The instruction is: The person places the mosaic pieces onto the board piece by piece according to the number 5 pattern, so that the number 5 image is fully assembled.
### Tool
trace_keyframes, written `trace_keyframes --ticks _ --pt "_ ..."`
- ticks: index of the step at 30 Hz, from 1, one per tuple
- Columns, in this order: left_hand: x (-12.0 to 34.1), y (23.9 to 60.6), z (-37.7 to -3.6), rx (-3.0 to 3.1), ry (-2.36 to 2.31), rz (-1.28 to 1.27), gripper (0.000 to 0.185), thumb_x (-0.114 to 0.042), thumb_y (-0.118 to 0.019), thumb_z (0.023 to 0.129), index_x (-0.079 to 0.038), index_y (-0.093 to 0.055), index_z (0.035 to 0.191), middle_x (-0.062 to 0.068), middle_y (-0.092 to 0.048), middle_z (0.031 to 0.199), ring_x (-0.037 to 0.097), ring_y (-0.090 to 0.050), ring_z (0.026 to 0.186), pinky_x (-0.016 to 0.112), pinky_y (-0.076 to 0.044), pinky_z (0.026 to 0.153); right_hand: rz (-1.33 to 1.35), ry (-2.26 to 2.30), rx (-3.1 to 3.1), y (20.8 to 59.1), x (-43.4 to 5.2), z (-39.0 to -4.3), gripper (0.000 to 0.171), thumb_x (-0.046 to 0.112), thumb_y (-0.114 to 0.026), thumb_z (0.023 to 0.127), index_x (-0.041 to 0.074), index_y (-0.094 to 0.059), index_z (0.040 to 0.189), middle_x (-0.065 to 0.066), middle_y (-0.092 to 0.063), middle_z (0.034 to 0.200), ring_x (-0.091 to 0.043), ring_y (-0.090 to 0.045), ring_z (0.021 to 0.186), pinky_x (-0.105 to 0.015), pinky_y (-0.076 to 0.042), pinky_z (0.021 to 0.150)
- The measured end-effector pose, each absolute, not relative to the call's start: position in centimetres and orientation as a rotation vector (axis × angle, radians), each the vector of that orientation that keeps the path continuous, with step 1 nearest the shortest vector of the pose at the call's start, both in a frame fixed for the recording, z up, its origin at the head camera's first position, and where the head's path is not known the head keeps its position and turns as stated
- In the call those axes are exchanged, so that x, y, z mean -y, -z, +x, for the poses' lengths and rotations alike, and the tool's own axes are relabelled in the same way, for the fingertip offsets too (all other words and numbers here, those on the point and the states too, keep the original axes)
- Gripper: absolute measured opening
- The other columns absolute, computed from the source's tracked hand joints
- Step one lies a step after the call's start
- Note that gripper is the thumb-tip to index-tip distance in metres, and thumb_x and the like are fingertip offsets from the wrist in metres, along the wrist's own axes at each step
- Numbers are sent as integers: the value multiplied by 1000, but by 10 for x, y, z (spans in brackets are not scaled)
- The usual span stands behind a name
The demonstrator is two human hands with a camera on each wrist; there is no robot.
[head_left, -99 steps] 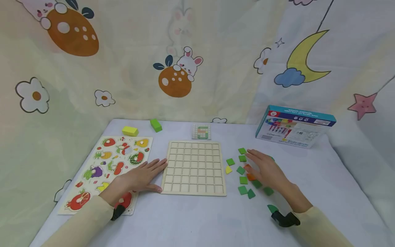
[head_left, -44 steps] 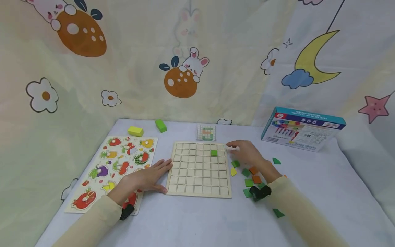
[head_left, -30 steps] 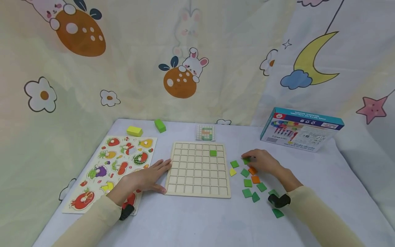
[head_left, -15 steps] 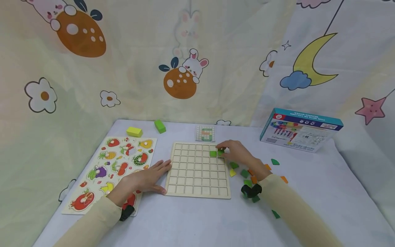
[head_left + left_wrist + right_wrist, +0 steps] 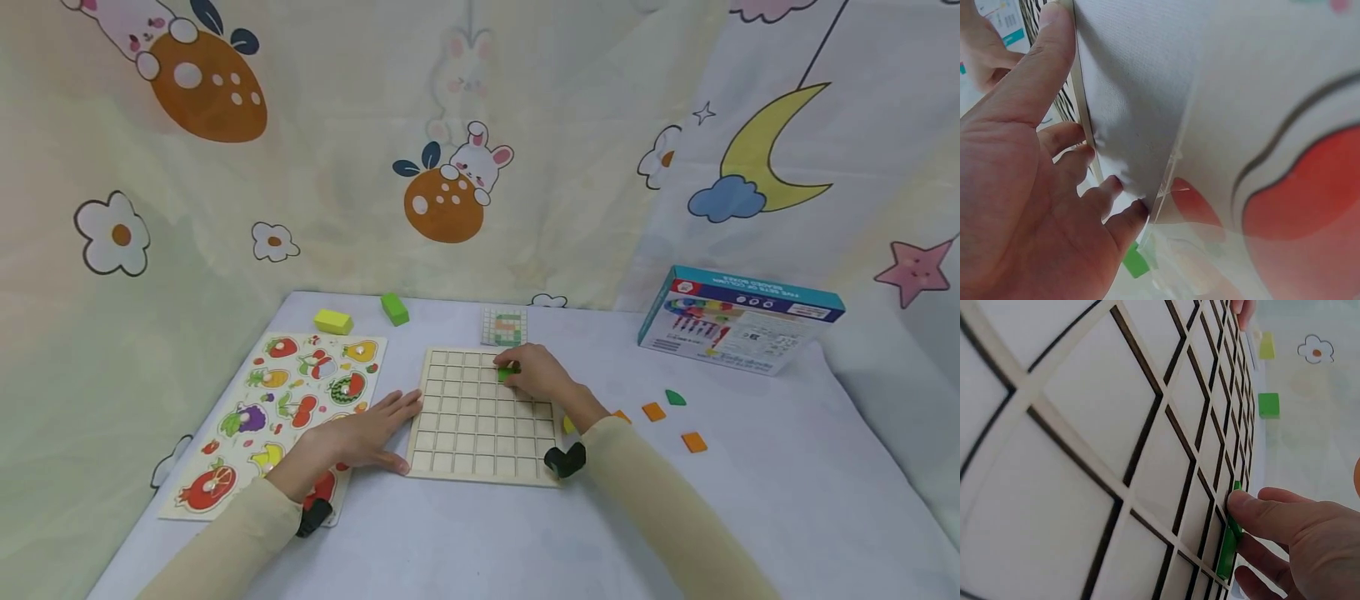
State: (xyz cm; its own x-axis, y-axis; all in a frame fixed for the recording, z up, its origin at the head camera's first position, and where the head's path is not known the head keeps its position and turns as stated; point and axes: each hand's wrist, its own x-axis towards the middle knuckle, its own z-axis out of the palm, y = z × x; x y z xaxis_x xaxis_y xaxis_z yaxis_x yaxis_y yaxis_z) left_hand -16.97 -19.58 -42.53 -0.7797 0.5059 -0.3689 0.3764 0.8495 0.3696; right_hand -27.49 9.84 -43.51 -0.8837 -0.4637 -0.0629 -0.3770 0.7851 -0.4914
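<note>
While the left hand [image 5: 358, 435] lies flat on the desk [image 5: 480, 533] with fingers straight, fingertips pressed against the left edge of the wooden grid board [image 5: 480, 433], the right hand [image 5: 534, 372] reaches over the board's far rows. Right hand fingers are curled and pinch a green square tile [image 5: 505, 374], tilted on edge over a cell in the second row from the far side, right of centre; in the right wrist view the tile [image 5: 1230, 540] stands half in the cell, not flat, thumb on top of it. Other cells in view are bare wood; the cells under the right hand are hidden, so cannot tell if any tiles sit there.

Loose on the desk right of the board: two orange tiles [image 5: 653, 411], [image 5: 693, 442], a green curved piece [image 5: 675, 397], and a yellow piece [image 5: 567, 424] just beside the right sleeve. Small pattern card [image 5: 504, 326] lies just beyond the board's far edge. Fruit puzzle board [image 5: 277, 408] lies left of the grid board, pieces seated in it, the left wrist resting over its near corner. Yellow block [image 5: 333, 321] and green block [image 5: 394, 308] sit beyond it. Blue game box [image 5: 738, 319] stands far right, tilted, closed. Cartoon curtain [image 5: 450, 150] behind.
</note>
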Motion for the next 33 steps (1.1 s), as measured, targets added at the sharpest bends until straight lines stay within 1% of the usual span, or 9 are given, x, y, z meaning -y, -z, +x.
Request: trace_keyframes --ticks 3,8,11,14,17,22,26,29,33 --pt "195 424 -169 -2564 -384 644 96 -45 -74 81 -11 -21 155 4 -10 165 34 -8 151 53 -32 113 -660 710 -2801 435 -99 -274 35 12 -73 86 15 -69 120 0 -71 113 -18 -62 101 -34 -51 87" --pt "194 420 -168 -2561 -393 642 96 -43 -74 82 -9 -21 155 6 -11 164 35 -9 151 53 -31 114 -694 711 -2814 429 -108 -271 36 15 -70 89 16 -66 125 -1 -69 119 -21 -62 107 -37 -52 89" --pt "194 418 -168 -2559 -398 646 96 -43 -74 82 -9 -21 155 7 -11 164 36 -8 151 54 -31 114 -734 737 -2832 419 -125 -267 35 14 -67 91 13 -65 126 -4 -68 122 -24 -61 108 -40 -51 90" --pt "194 418 -170 -2564 -393 650 97 -44 -73 82 -9 -20 155 7 -11 164 36 -8 151 54 -32 113 -749 738 -2843 411 -146 -263 33 12 -66 91 9 -66 124 -6 -68 122 -26 -61 108 -45 -50 92" --pt "195 419 -171 -2569 -387 653 97 -45 -73 82 -9 -20 155 7 -10 165 37 -8 151 54 -33 112 -689 677 -2829 408 -167 -257 33 13 -66 91 11 -66 124 -7 -68 122 -26 -60 110 -47 -48 96" --pt "196 421 -170 -2563 -385 634 98 -46 -74 81 -11 -20 155 4 -10 165 35 -7 151 53 -34 112 -489 639 -2738 414 -193 -243 33 14 -66 91 19 -67 124 -4 -65 126 -26 -57 117 -50 -45 102" --pt "197 422 -169 -2570 -384 635 98 -45 -74 81 -11 -20 155 4 -10 165 35 -7 151 52 -35 112 -515 662 -2722 424 -205 -234 36 11 -69 88 18 -67 123 -4 -65 127 -28 -56 121 -51 -45 102" --pt "197 422 -169 -2569 -397 632 98 -45 -74 80 -11 -21 155 4 -10 165 35 -7 151 53 -35 112 -578 671 -2752 430 -209 -230 36 9 -70 87 15 -67 122 -6 -65 126 -29 -58 120 -49 -47 101" --pt "196 423 -169 -2562 -397 625 99 -47 -74 80 -13 -20 156 3 -10 165 33 -8 151 54 -35 111 -579 694 -2772 435 -211 -228 36 6 -70 86 14 -68 121 -6 -66 124 -28 -59 117 -47 -48 100"
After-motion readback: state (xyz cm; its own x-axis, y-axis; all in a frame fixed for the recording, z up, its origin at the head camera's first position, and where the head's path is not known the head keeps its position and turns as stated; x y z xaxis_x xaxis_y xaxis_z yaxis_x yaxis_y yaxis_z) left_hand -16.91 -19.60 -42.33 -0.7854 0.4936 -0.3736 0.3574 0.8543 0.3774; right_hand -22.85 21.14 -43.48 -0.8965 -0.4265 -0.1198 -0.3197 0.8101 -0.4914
